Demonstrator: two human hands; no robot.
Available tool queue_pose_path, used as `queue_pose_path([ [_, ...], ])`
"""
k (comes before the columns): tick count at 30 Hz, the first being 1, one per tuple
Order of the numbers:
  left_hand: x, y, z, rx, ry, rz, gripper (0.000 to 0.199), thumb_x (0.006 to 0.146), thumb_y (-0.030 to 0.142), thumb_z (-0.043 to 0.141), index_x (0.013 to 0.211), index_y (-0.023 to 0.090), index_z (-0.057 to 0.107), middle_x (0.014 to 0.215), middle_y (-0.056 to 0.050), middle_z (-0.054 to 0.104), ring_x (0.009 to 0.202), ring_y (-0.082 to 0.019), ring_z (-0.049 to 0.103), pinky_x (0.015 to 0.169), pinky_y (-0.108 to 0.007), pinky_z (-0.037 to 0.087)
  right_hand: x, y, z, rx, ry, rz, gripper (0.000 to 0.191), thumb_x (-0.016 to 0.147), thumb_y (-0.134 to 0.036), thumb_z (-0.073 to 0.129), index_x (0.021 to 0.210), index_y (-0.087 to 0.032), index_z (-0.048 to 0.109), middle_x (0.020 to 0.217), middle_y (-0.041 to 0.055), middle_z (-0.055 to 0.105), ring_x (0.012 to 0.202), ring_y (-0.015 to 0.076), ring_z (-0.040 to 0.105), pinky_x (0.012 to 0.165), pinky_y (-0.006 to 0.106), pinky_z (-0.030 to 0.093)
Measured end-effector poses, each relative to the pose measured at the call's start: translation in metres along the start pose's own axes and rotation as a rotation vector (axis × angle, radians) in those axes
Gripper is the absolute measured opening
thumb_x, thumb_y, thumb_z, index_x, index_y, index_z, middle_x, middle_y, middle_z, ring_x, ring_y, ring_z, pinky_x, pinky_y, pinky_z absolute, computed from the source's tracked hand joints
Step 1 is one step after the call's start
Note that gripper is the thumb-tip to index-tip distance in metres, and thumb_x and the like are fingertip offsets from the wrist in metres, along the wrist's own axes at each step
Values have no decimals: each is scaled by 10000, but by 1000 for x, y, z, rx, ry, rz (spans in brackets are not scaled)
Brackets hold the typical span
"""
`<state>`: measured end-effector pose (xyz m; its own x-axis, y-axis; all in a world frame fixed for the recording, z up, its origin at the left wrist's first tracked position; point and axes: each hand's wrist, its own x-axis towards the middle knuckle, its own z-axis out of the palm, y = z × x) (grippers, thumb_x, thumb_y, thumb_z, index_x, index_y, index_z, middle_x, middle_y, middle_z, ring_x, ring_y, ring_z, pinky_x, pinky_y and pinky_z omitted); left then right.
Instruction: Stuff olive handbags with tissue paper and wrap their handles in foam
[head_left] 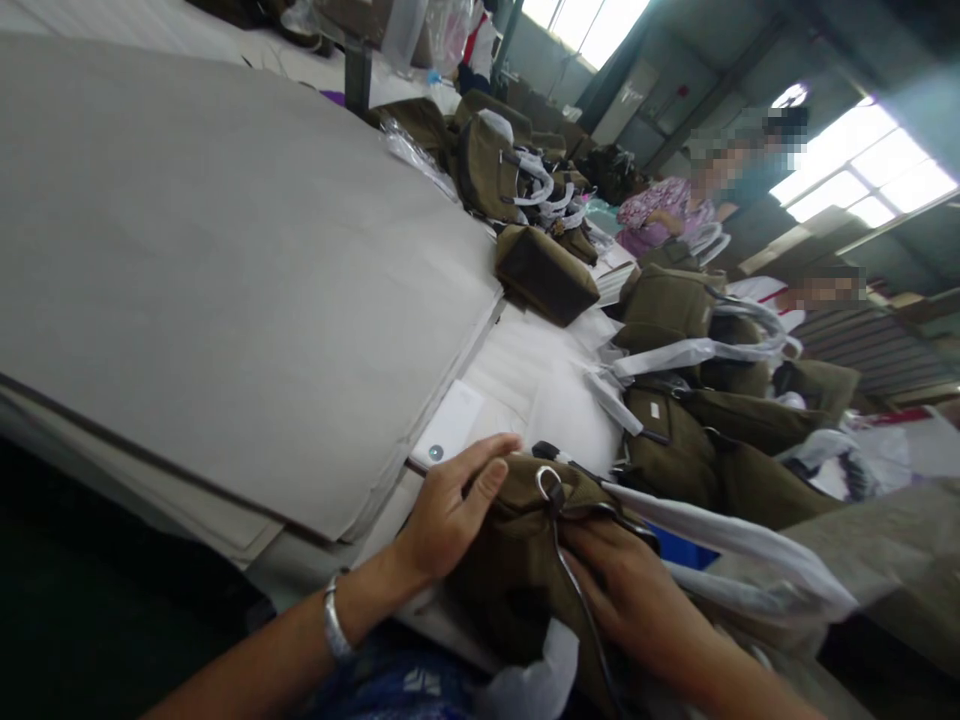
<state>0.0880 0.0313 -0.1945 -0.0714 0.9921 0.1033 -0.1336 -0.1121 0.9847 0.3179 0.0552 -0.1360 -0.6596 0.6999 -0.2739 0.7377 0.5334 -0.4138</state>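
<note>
An olive-green handbag (517,560) with dark trim and a metal ring stands tilted in front of me at the table edge. My left hand (450,515), a silver bangle at its wrist, lies against the bag's upper left side, fingers stretched and thumb apart. On the right side, my right hand (626,580) grips the bag near its top opening; its fingertips are hidden in the folds. White-wrapped handles (750,545) hang out to the right past my right forearm. White wrapping (536,680) also shows low on the bag.
Large grey sheets (225,250) are stacked to the left. A white phone-like object (450,425) lies beside the stack. Several olive bags (667,440) crowd the right, more (487,165) farther back. Two people (664,215) are across the table.
</note>
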Motion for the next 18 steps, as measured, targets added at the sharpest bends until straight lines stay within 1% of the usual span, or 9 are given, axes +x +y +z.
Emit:
queue_pose_path([
  [2,3,-17,-5,118,62,-103,476,1034,464,434,1328,162,655,1382,-90,666,1327,-238,584,1191,-404,409,-14,3,1,-41,25,116,487,933,-313,538,1375,-124,618,1367,216,637,1289,364,602,1114,565,468],
  [3,4,-24,-4,165,60,-132,496,1034,469,419,1348,156,641,1419,-95,638,1358,-243,558,1214,-424,381,-16,4,3,-21,6,139,546,905,-316,574,1407,-103,584,1403,236,605,1319,378,575,1127,582,448],
  [4,4,-31,-2,195,52,-143,515,1033,473,409,1379,154,617,1461,-95,602,1393,-243,523,1235,-437,350,-14,3,5,27,-26,136,585,883,-320,603,1422,-96,565,1419,244,589,1340,385,555,1140,592,428],
  [6,3,-39,4,208,45,-148,552,1031,487,407,1445,154,553,1535,-88,525,1454,-233,450,1265,-441,295,-1,1,8,177,-72,114,585,868,-352,649,1402,-122,584,1400,231,609,1355,381,542,1165,600,390],
  [9,1,-42,12,161,64,-186,615,1023,520,423,1515,154,460,1594,-90,443,1497,-230,382,1279,-451,258,21,-3,15,430,-37,144,575,816,-476,740,1293,-163,667,1271,196,698,1299,385,588,1166,603,381],
  [12,-1,-42,17,123,69,-177,628,1013,542,442,1518,170,459,1596,-92,441,1500,-244,376,1277,-469,257,32,-5,28,632,50,205,613,766,-567,782,1222,-165,699,1199,184,730,1265,376,613,1164,579,392],
  [15,-1,-42,21,107,48,-146,606,1001,553,464,1474,179,522,1561,-97,493,1472,-258,418,1269,-477,270,28,-7,40,739,159,183,641,742,-635,779,1187,-180,707,1210,185,724,1261,376,613,1142,567,423],
  [16,-1,-41,22,100,32,-143,603,996,559,471,1462,183,537,1555,-98,501,1468,-260,422,1269,-481,270,24,-8,41,740,178,168,634,744,-650,770,1176,-190,712,1203,183,727,1250,378,620,1132,572,433],
  [18,-1,-40,26,79,-16,-144,617,987,581,480,1461,190,538,1562,-98,493,1475,-264,411,1269,-488,269,13,-7,38,696,169,142,603,765,-648,748,1171,-204,720,1165,178,738,1229,385,633,1123,592,438],
])
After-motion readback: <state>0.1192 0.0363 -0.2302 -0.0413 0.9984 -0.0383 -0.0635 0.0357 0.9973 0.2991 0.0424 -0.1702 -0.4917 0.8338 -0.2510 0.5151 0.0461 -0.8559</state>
